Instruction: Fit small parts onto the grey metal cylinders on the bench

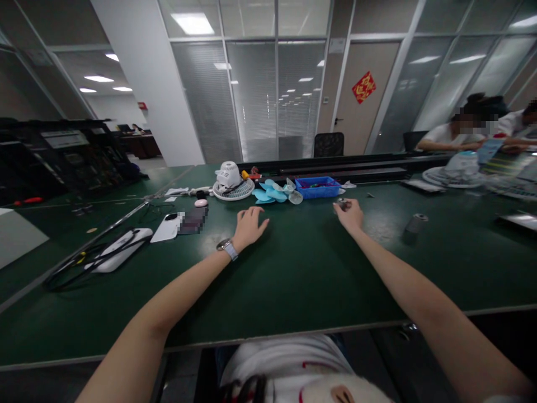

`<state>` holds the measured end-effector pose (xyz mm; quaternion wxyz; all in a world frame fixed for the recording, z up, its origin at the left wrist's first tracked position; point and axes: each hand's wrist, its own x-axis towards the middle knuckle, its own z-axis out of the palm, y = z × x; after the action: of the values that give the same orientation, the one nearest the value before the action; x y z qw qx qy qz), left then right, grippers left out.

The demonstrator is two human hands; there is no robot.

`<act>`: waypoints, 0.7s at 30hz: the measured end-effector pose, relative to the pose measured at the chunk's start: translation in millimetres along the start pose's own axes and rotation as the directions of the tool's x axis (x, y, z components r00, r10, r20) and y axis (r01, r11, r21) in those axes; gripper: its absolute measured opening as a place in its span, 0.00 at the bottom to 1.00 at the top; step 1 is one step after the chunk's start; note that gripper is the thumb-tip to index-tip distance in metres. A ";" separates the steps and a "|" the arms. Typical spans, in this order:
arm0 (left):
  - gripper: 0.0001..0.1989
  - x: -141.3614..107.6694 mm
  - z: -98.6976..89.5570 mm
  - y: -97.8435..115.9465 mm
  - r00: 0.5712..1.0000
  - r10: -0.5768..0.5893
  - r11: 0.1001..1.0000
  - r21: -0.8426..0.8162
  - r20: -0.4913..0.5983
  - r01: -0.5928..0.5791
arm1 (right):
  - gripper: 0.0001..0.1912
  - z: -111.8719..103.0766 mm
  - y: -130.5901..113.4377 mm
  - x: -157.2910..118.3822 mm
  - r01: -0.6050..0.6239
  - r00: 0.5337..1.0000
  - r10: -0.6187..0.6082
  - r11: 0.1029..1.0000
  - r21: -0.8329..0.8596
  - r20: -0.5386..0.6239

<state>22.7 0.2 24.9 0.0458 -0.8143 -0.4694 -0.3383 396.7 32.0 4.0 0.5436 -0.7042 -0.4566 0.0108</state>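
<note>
My left hand (249, 226), with a watch (227, 248) on its wrist, hovers over or rests on the green table. Its fingers are apart and nothing is in them. My right hand (351, 217) pinches a small grey metallic piece (342, 204), partly covered by the fingers, so its kind is unclear. Right of that hand, a grey metal cylinder (417, 223) stands on the table. Beyond my hands lie light-blue fan blades (271, 192) and a blue tray (318, 188) holding small parts. Behind my left hand sits a white fan housing with its grille (232, 184).
On the left are a phone (166, 226), a white power bank-like slab with a black cable (121, 252), and a pink rounded case (201, 203). A black rack of equipment (71, 151) stands far left. Co-workers (457, 131) sit at the right, near more white fan parts (457, 170).
</note>
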 end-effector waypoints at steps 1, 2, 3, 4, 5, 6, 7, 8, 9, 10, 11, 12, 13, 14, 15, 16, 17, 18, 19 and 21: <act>0.17 -5.6 3.1 14.7 0.999 -0.007 0.999 -0.044 -0.044 0.005 | 0.23 7.2 -11.6 -9.7 0.051 0.998 -0.053 0.996 0.072 0.034; 0.16 -11.8 4.9 27.2 0.996 -0.027 0.997 -0.081 -0.090 0.019 | 0.23 15.3 -24.3 -21.5 0.091 0.991 -0.105 0.983 0.157 0.084; 0.14 -18.1 5.5 37.0 0.994 -0.024 0.993 -0.114 -0.111 0.011 | 0.23 23.7 -37.5 -35.1 0.117 0.977 -0.157 0.962 0.248 0.147; 0.14 -23.6 5.0 43.8 0.993 0.000 0.989 -0.148 -0.115 -0.017 | 0.23 31.7 -50.5 -49.8 0.127 0.953 -0.209 0.933 0.336 0.219; 0.13 -27.7 3.7 47.6 0.986 -0.012 0.985 -0.173 -0.166 -0.017 | 0.23 38.6 -63.0 -65.1 0.125 0.921 -0.259 0.903 0.410 0.290; 0.11 -30.3 2.1 48.6 0.978 -0.016 0.981 -0.193 -0.206 -0.025 | 0.22 43.8 -74.4 -80.0 0.118 0.884 -0.308 0.876 0.468 0.353; 0.10 -31.1 0.8 47.4 0.969 -0.023 0.975 -0.218 -0.247 -0.032 | 0.22 47.3 -84.3 -93.9 0.114 0.843 -0.356 0.851 0.512 0.404; 0.09 -30.5 -0.1 44.6 0.957 -0.039 0.969 -0.245 -0.288 -0.035 | 0.22 48.9 -92.5 -106.1 0.116 0.803 -0.401 0.831 0.544 0.440; 0.07 -28.8 -0.1 41.0 0.947 -0.054 0.960 -0.279 -0.316 -0.038 | 0.21 49.0 -98.8 -116.2 0.125 0.767 -0.442 0.813 0.568 0.464; 0.06 -26.5 0.5 37.3 0.939 -0.078 0.947 -0.318 -0.335 -0.035 | 0.21 48.0 -103.2 -123.9 0.137 0.737 -0.475 0.801 0.583 0.480; 0.06 -24.2 1.8 34.1 0.934 -0.105 0.932 -0.361 -0.340 -0.027 | 0.21 46.5 -105.9 -129.5 0.150 0.714 -0.499 0.795 0.588 0.491; 0.06 -22.1 3.2 31.8 0.936 -0.129 0.912 -0.409 -0.327 -0.018 | 0.20 44.8 -107.1 -133.0 0.162 0.698 -0.513 0.793 0.588 0.500; 0.08 -20.4 4.6 30.7 0.943 -0.147 0.887 -0.462 -0.300 -0.009 | 0.20 43.3 -107.3 -134.8 0.169 0.687 -0.520 0.794 0.583 0.509; 0.09 -19.3 5.6 30.6 0.953 -0.154 0.858 -0.513 -0.261 -0.002 | 0.20 42.2 -106.9 -135.3 0.170 0.676 -0.522 0.797 0.579 0.520; 0.12 -18.6 6.2 31.4 0.964 -0.153 0.829 -0.559 -0.219 0.004 | 0.19 41.5 -106.2 -135.1 0.164 0.667 -0.522 0.799 0.578 0.532; 0.14 -18.2 6.3 32.8 0.972 -0.148 0.805 -0.594 -0.183 0.011 | 0.19 41.2 -105.5 -134.4 0.154 0.659 -0.520 0.800 0.579 0.543; 0.15 -18.0 6.0 34.4 0.978 -0.141 0.790 -0.613 -0.153 0.017 | 0.19 41.2 -104.9 -133.7 0.145 0.651 -0.519 0.801 0.581 0.553; 0.17 -17.9 5.6 36.0 0.982 -0.133 0.785 -0.619 -0.133 0.023 | 0.19 41.4 -104.5 -133.1 0.137 0.643 -0.519 0.802 0.582 0.564; 0.17 -17.6 5.2 37.4 0.985 -0.127 0.786 -0.618 -0.120 0.026 | 0.19 41.6 -104.5 -132.8 0.132 0.633 -0.520 0.802 0.582 0.573; 0.18 -16.2 4.6 39.6 0.986 -0.122 0.789 -0.613 -0.112 0.028 | 0.19 41.7 -104.9 -133.2 0.134 0.611 -0.530 0.801 0.583 0.587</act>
<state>51.2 -31.9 21.3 -0.1983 -0.7393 -0.3627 -0.5315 231.5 -24.5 4.2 0.4655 -0.3791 -0.7422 0.2977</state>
